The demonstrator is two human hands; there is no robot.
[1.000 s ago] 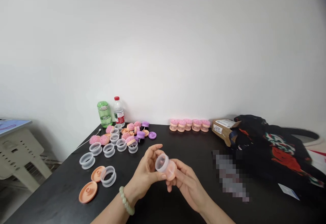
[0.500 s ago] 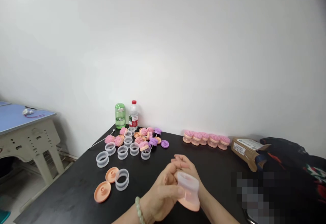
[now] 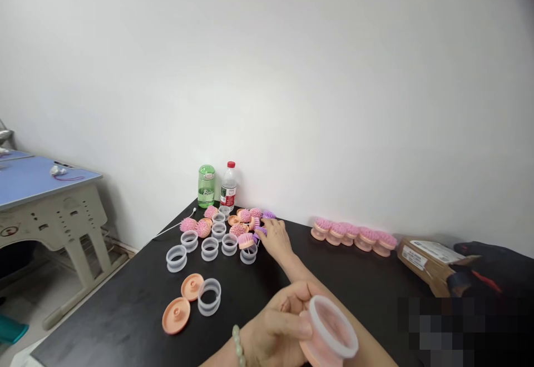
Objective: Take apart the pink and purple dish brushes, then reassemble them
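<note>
My left hand (image 3: pixel 279 325), with a bead bracelet on its wrist, grips a translucent ring (image 3: pixel 334 325) fitted on an orange base; its open top faces up and is tilted. My right hand (image 3: pixel 276 238) reaches across to the pile at the back, fingers stretched and apart over the purple bristle heads (image 3: pixel 261 232). Whether the fingertips touch them I cannot tell. Beside that hand lies a pink bristle head (image 3: pixel 246 240) over a clear ring (image 3: pixel 248 254). Two orange discs (image 3: pixel 176 315) and a loose clear ring (image 3: pixel 209 297) lie at the front left.
A row of several pink-topped brushes (image 3: pixel 354 237) stands by the wall. A cardboard package (image 3: pixel 425 261) and dark cloth (image 3: pixel 496 267) are at the right. A green bottle (image 3: pixel 206 186) and a red-capped bottle (image 3: pixel 228 185) stand at the back. A white cable (image 3: pixel 173 226) runs along the left edge.
My right hand has left the ring piece and stretched forward to the pile. The left hand has moved right and down, still holding the piece, its opening turned further up. The view shifted slightly left.
</note>
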